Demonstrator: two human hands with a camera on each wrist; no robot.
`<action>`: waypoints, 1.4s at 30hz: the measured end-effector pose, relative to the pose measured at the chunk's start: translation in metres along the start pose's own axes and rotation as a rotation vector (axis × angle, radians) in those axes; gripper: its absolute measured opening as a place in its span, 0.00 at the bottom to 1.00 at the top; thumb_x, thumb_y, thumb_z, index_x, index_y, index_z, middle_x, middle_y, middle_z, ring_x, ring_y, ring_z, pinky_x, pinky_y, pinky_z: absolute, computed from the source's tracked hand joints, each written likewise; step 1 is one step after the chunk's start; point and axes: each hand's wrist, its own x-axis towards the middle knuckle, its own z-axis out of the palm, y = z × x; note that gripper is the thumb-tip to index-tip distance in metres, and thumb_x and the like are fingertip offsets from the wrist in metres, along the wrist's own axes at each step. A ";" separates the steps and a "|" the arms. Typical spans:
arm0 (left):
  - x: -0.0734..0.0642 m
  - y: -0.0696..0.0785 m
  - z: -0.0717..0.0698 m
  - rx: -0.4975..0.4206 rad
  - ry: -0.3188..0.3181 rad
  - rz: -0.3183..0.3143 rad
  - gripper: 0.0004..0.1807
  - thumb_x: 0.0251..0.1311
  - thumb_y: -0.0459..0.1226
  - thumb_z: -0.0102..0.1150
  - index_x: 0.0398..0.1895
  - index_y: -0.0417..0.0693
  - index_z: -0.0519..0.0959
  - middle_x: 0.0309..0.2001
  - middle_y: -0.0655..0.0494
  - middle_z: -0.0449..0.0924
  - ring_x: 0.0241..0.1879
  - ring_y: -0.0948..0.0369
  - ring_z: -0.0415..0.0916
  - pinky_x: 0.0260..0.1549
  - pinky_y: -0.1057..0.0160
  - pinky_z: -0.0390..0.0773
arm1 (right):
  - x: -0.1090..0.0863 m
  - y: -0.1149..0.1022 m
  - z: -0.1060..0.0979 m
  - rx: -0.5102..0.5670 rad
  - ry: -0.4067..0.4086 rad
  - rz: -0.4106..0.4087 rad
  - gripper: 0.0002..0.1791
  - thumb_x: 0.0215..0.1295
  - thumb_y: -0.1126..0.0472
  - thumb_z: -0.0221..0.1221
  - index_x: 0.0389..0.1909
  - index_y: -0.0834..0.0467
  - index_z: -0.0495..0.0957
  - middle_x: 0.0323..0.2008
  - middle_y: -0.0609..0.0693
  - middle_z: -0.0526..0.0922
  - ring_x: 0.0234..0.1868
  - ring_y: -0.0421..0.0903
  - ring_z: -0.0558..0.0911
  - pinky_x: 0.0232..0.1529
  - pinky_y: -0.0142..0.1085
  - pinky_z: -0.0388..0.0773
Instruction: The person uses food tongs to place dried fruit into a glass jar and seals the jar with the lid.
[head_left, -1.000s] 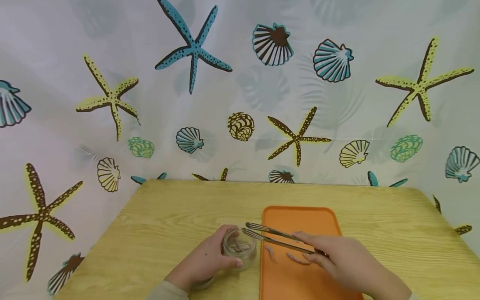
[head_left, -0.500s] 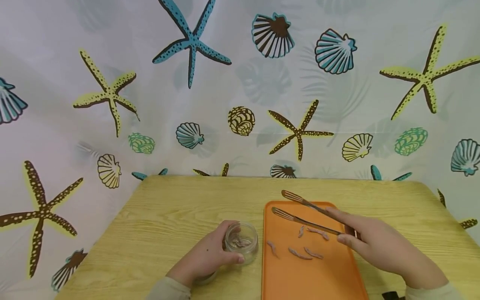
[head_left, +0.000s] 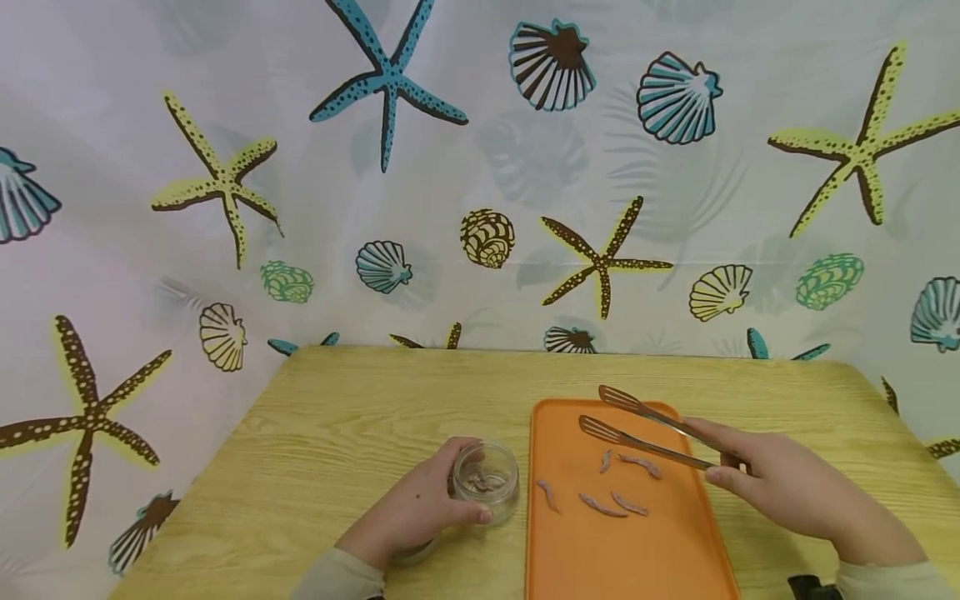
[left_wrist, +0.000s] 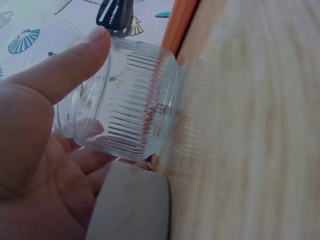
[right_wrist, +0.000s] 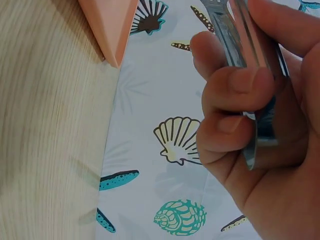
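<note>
My left hand (head_left: pixel 423 504) grips a clear ribbed glass jar (head_left: pixel 491 492) standing on the table, its thumb across the near side. A few small greyish-brown strips (head_left: pixel 483 482) lie in the open-topped jar. Metal tongs (head_left: pixel 652 442) with slotted tips are in my right hand (head_left: pixel 780 479), fingers curled round the handle end (right_wrist: pixel 280 135). The tongs' arms are apart with nothing between the tips, over the far part of an orange tray (head_left: pixel 622 558). Several thin, twisted greyish-pink strips (head_left: pixel 603 506) lie spread on that tray, below and left of the right hand.
The wood-grain table (head_left: pixel 360 400) extends left and behind the tray. A pale rounded object (left_wrist: pixel 132 205) sits beside the left hand, mostly hidden by the wrist in the head view. A white curtain (head_left: pixel 442 175) printed with shells and starfish hangs behind and at both sides.
My right hand has carried the tongs from over the jar rightward and back over the tray, uncovering more strips. The left hand keeps its hold on the jar; the head view has tilted slightly.
</note>
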 end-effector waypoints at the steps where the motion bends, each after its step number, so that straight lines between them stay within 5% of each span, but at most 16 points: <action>1: 0.000 0.000 0.000 0.000 -0.002 0.001 0.51 0.51 0.56 0.77 0.75 0.54 0.61 0.70 0.54 0.70 0.69 0.53 0.66 0.67 0.44 0.63 | 0.000 0.002 0.000 0.000 -0.005 0.007 0.33 0.75 0.44 0.56 0.78 0.42 0.61 0.31 0.42 0.75 0.23 0.37 0.69 0.26 0.35 0.67; 5: 0.000 0.001 -0.001 0.007 -0.008 -0.005 0.51 0.51 0.56 0.77 0.75 0.55 0.61 0.71 0.55 0.69 0.69 0.54 0.66 0.67 0.44 0.62 | -0.003 0.010 -0.001 0.002 -0.024 0.030 0.33 0.75 0.46 0.57 0.78 0.44 0.62 0.35 0.42 0.79 0.27 0.37 0.72 0.28 0.36 0.69; 8: 0.001 0.001 -0.001 0.005 -0.011 -0.007 0.51 0.51 0.56 0.77 0.75 0.56 0.61 0.71 0.55 0.69 0.69 0.54 0.66 0.68 0.45 0.62 | -0.004 0.016 -0.002 0.006 -0.032 0.036 0.32 0.75 0.47 0.57 0.77 0.46 0.64 0.47 0.50 0.84 0.37 0.41 0.80 0.34 0.39 0.76; 13: 0.002 0.001 -0.001 0.005 -0.013 -0.009 0.51 0.50 0.57 0.77 0.75 0.57 0.61 0.70 0.56 0.69 0.69 0.55 0.66 0.68 0.45 0.62 | -0.006 0.022 -0.004 0.003 -0.038 0.028 0.31 0.74 0.48 0.58 0.75 0.48 0.67 0.64 0.56 0.78 0.50 0.50 0.84 0.44 0.48 0.81; 26: 0.000 -0.002 -0.001 0.006 -0.015 -0.001 0.50 0.51 0.58 0.76 0.75 0.58 0.61 0.71 0.55 0.69 0.69 0.54 0.65 0.67 0.44 0.63 | -0.005 0.030 -0.001 0.054 -0.125 -0.017 0.32 0.74 0.43 0.56 0.75 0.48 0.68 0.66 0.54 0.76 0.51 0.43 0.83 0.46 0.43 0.81; 30: 0.000 -0.003 -0.002 0.008 -0.018 -0.007 0.50 0.51 0.58 0.76 0.75 0.58 0.61 0.71 0.56 0.69 0.69 0.54 0.65 0.67 0.44 0.63 | -0.003 0.030 0.001 0.089 -0.156 -0.036 0.32 0.74 0.44 0.57 0.76 0.49 0.67 0.50 0.50 0.84 0.38 0.38 0.80 0.36 0.37 0.75; 34: 0.000 -0.003 -0.002 0.007 -0.021 -0.003 0.50 0.51 0.58 0.75 0.75 0.59 0.61 0.71 0.56 0.69 0.69 0.54 0.65 0.67 0.44 0.63 | -0.001 0.030 0.003 0.093 -0.189 -0.051 0.33 0.74 0.45 0.57 0.76 0.49 0.66 0.36 0.44 0.80 0.29 0.37 0.73 0.31 0.37 0.68; 42: -0.001 -0.003 -0.002 0.002 -0.019 -0.004 0.51 0.52 0.58 0.75 0.76 0.58 0.60 0.71 0.56 0.68 0.69 0.55 0.65 0.67 0.45 0.63 | 0.000 0.029 0.006 0.106 -0.197 -0.011 0.32 0.72 0.44 0.59 0.74 0.45 0.68 0.62 0.55 0.79 0.49 0.44 0.81 0.39 0.41 0.77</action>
